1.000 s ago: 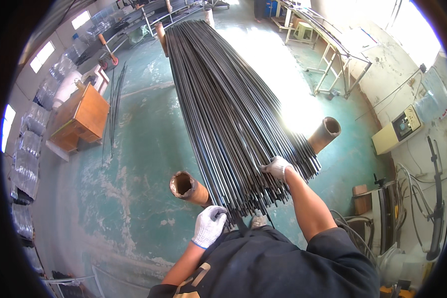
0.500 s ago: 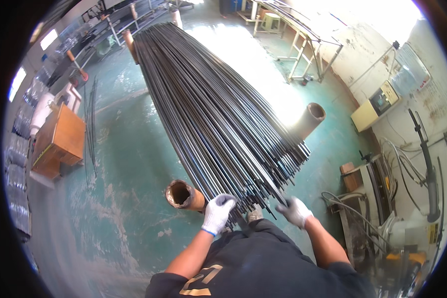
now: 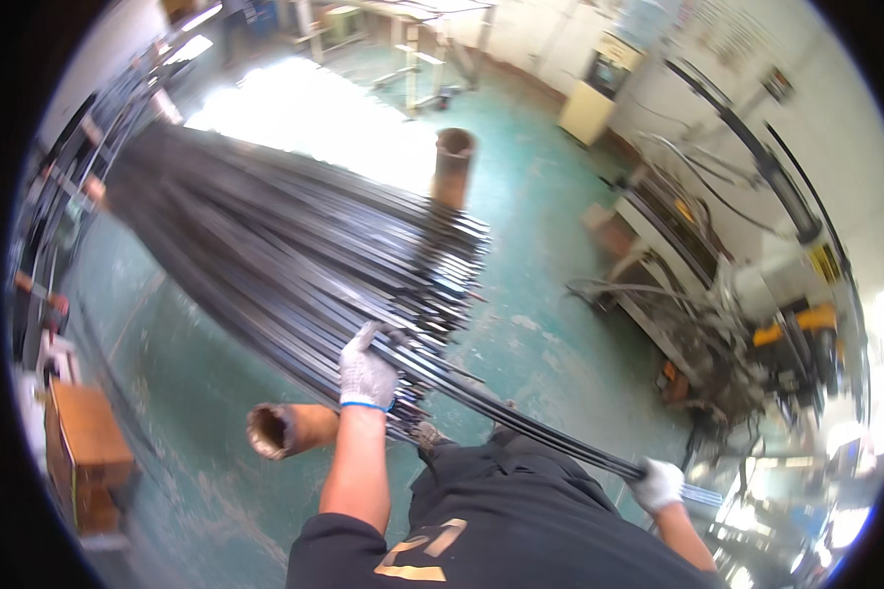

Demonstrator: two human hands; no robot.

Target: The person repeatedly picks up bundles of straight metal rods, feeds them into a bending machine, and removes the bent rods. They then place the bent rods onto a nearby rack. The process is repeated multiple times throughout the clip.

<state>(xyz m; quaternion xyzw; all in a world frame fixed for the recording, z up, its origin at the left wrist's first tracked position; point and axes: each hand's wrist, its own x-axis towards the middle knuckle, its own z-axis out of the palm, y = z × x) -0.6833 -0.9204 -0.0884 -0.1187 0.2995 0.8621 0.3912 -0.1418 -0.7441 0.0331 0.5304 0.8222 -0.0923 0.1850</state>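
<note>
A large stack of long black rods [image 3: 295, 260] stretches from the far left to just in front of me. My right hand [image 3: 660, 485], in a white glove, is closed around several of the rods [image 3: 560, 447] close to their ends, at the lower right. These rods run back across my front to the stack. My left hand [image 3: 368, 373], in a white glove with a blue cuff edge, lies at the near part of the stack, its fingers bent round the same rods. Its fingertips are partly hidden and blurred.
Beside the stack stand a brown tube post [image 3: 454, 169] on its far side and another brown tube [image 3: 295, 430] near my left arm. A machine [image 3: 688, 236] with hoses and cables stands at right. A wooden cabinet [image 3: 88, 427] is at far left, a metal frame table [image 3: 413, 59] at the back.
My view has turned to the right. The right hand has moved out to the right, drawing several rod ends away from the stack. My left hand has moved forward over the rods.
</note>
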